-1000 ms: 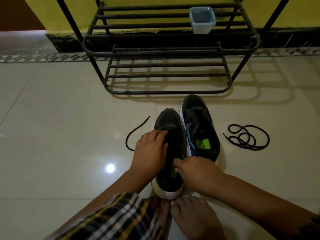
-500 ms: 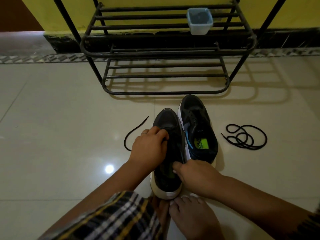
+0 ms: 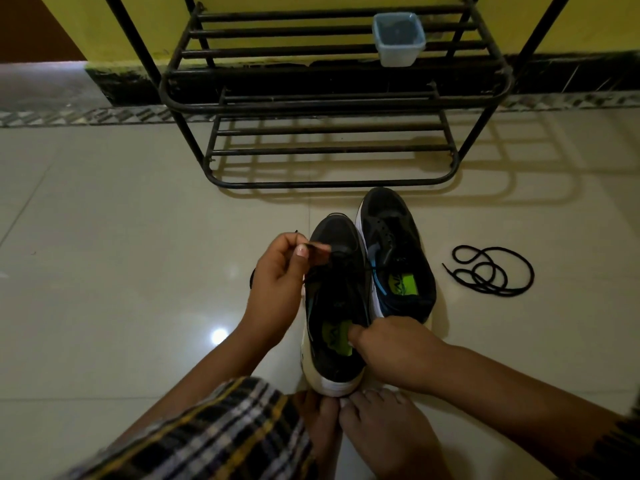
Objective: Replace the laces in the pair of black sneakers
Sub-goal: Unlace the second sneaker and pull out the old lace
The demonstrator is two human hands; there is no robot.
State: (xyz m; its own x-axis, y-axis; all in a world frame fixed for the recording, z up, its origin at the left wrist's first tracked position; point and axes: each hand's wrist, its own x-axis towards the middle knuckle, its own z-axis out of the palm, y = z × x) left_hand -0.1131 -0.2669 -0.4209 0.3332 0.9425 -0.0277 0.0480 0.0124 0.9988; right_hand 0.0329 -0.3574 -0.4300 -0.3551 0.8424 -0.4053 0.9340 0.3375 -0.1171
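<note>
Left hand (image 3: 277,271) higher, lace (image 3: 320,249) pinched.

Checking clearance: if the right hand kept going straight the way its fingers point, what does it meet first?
The right hand points left into the near sneaker, so it would likely meet the green insole label or the shoe's far inner wall. Depth inside is unclear.

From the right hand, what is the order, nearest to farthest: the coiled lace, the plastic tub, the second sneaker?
1. Second sneaker, just beyond the right hand.
2. Coiled lace, on the floor to the right.
3. Plastic tub, up on the rack.
</note>
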